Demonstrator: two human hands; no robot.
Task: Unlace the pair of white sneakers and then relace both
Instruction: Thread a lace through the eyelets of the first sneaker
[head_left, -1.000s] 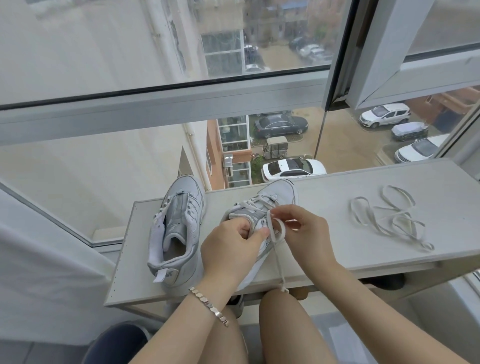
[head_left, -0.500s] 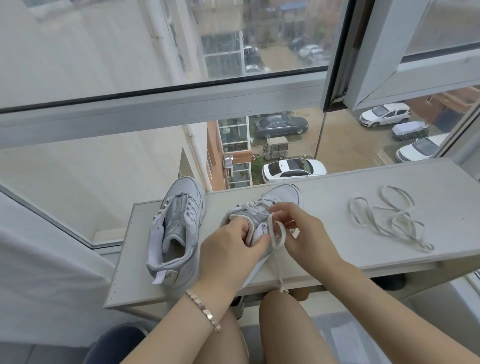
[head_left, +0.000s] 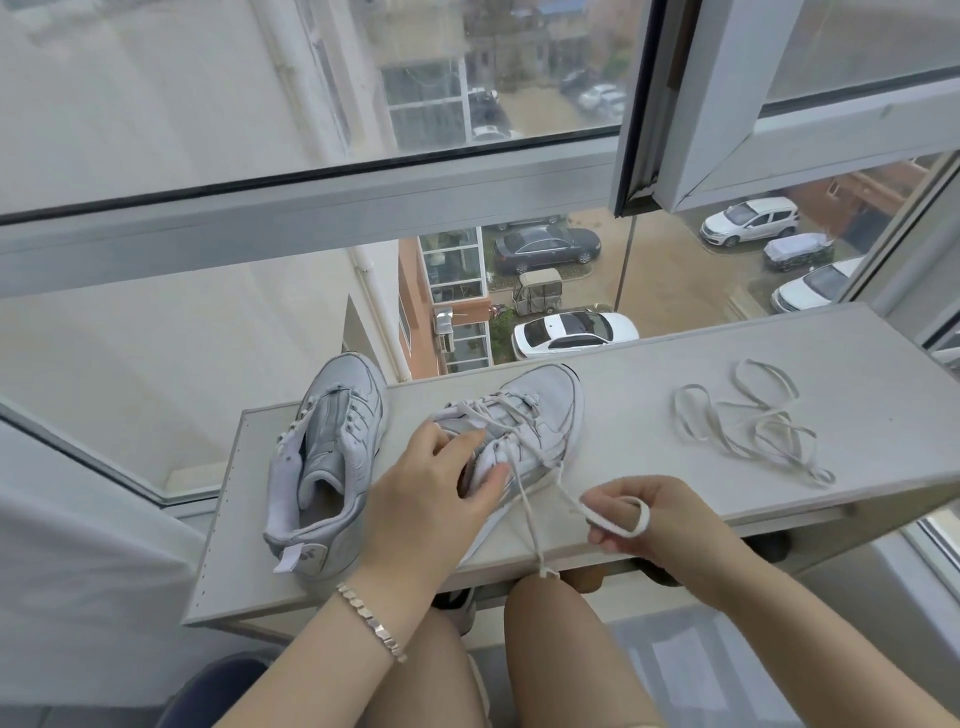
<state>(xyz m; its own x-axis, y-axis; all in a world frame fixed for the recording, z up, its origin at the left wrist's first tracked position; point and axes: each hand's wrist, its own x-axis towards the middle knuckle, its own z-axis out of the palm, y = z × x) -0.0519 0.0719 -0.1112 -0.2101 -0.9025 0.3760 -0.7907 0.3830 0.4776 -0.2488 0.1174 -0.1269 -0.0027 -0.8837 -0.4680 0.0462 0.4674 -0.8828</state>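
Board (head_left: 649, 395) under the window carries both of your white sneakers, toes pointing at the glass. The unlaced sneaker (head_left: 332, 452) sits on the left, eyelets bare, tongue showing. Just beside it, toward the middle, is the laced sneaker (head_left: 545, 410), and that's the one you're on.

Your left hand (head_left: 426, 499) grips it at the collar, index finger lying across the tongue, thumb pressed against the side. Your right hand (head_left: 665, 525) is off the shoe, near the board's front edge, fingers curled and pinching the lace (head_left: 644, 515), a loop of it wrapped round your index finger. That strand runs from the upper eyelets to your hand. The other end crosses it and hangs over the board's front edge, its tip at your knee.

The loose lace (head_left: 753, 421) lies tangled on the board well to the right, touching neither shoe nor hand. A bracelet (head_left: 371, 621) sits on your left wrist.
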